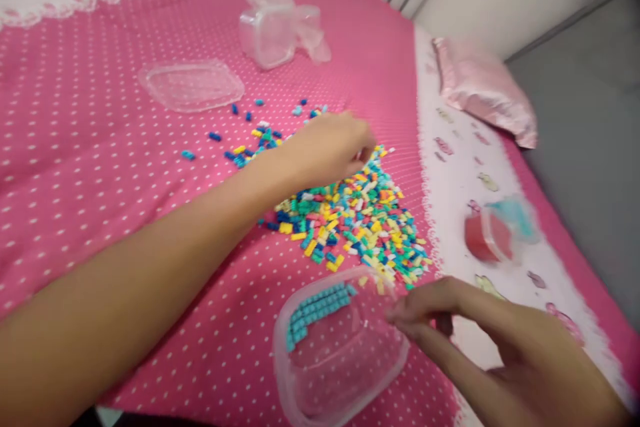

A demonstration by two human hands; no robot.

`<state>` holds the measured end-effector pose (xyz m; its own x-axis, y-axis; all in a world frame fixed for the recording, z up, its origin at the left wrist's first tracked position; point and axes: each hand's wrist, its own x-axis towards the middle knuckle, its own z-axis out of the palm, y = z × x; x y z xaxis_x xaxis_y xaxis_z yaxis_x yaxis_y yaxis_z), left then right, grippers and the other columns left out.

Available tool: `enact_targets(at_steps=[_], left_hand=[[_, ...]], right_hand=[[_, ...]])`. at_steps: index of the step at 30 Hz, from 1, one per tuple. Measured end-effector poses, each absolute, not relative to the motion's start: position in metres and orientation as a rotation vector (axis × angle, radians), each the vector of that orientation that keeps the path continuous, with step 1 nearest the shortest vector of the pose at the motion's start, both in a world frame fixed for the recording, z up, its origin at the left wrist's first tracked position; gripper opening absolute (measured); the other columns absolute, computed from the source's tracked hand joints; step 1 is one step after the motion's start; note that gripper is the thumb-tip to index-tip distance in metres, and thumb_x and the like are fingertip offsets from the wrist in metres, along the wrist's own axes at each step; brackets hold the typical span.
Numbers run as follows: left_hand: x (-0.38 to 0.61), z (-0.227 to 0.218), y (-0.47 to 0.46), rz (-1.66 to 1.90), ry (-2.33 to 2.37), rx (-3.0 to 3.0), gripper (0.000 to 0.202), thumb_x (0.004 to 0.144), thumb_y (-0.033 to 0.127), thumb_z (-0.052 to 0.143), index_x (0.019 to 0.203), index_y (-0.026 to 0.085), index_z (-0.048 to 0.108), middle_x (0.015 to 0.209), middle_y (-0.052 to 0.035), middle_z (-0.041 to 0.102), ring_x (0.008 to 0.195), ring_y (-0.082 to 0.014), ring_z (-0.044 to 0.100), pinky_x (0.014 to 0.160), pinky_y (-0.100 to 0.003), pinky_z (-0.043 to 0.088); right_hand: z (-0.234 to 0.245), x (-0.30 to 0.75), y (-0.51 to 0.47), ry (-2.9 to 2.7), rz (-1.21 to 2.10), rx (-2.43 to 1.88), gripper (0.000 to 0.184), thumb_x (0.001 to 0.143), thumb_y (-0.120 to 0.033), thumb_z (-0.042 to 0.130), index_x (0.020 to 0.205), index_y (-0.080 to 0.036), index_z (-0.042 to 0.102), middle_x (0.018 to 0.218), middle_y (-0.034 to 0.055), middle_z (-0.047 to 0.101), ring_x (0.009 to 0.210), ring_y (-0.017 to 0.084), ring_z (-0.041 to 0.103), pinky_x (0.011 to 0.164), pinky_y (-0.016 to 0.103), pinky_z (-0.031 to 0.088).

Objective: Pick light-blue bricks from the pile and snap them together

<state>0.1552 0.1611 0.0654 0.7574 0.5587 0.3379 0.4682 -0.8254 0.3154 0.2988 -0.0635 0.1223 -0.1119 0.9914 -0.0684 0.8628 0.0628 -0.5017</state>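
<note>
Over a heap of small coloured toy bricks [350,213] is my left hand [340,147], reached in from the lower left. Its fingers curl down at the heap's far side, and whatever they hold is hidden. Nearer me lies a clear plastic tub [345,407] with tight rows of turquoise bricks [320,307] along its far left side. My right hand [465,333] is at the tub's right edge, thumb and forefinger pinched together at the rim.
A clear lid [193,85] and clear containers [273,30] lie at the back. Loose bricks [215,137] are scattered left of the heap. On the right are a red tub [487,237], a blurred turquoise piece [517,217] and a pink cushion [485,90]. Pink dotted cloth [115,167] covers the surface.
</note>
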Motion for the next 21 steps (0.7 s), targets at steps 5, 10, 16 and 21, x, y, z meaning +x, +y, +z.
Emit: enact_targets(at_steps=[5, 10, 16, 21], left_hand=[[0.154, 0.064, 0.164, 0.409, 0.467, 2.792, 0.018, 0.09, 0.016, 0.064, 0.097, 0.021, 0.08, 0.095, -0.0036, 0.08, 0.087, -0.0182, 0.071, 0.077, -0.028, 0.046], [0.159, 0.059, 0.159, 0.3, 0.131, 2.766, 0.02, 0.09, 0.011, 0.063, 0.097, 0.023, 0.078, 0.096, -0.0026, 0.076, 0.092, -0.0174, 0.069, 0.084, -0.029, 0.047], [0.165, 0.06, 0.153, 0.218, 0.131, 2.806, 0.012, 0.094, 0.015, 0.066, 0.088, 0.02, 0.076, 0.089, -0.0042, 0.069, 0.092, -0.0193, 0.063, 0.084, -0.031, 0.044], [0.159, 0.071, 0.145, 0.08, 0.131, 2.799, 0.01, 0.091, 0.017, 0.071, 0.086, 0.023, 0.077, 0.092, -0.0017, 0.068, 0.097, -0.0194, 0.061, 0.092, -0.032, 0.039]], right_hand=[[0.08, 0.341, -0.054, -1.508, 0.253, -1.857, 0.008, 0.091, -0.029, 0.069, 0.085, -0.024, 0.067, 0.074, 0.0003, 0.072, 0.067, 0.016, 0.069, 0.061, 0.025, 0.056], [0.036, 0.373, -0.051, -1.389, 0.13, -1.98, 0.017, 0.095, -0.033, 0.062, 0.105, -0.021, 0.07, 0.097, 0.0063, 0.076, 0.087, 0.021, 0.07, 0.085, 0.038, 0.056], [0.033, 0.382, -0.051, -1.565, 0.098, -1.927, 0.018, 0.097, -0.029, 0.055, 0.101, -0.024, 0.071, 0.101, 0.0048, 0.075, 0.097, 0.024, 0.069, 0.089, 0.041, 0.052], [0.033, 0.373, -0.053, -1.664, 0.169, -1.871, 0.019, 0.098, -0.025, 0.051, 0.099, -0.025, 0.07, 0.1, 0.0039, 0.074, 0.099, 0.023, 0.068, 0.088, 0.039, 0.051]])
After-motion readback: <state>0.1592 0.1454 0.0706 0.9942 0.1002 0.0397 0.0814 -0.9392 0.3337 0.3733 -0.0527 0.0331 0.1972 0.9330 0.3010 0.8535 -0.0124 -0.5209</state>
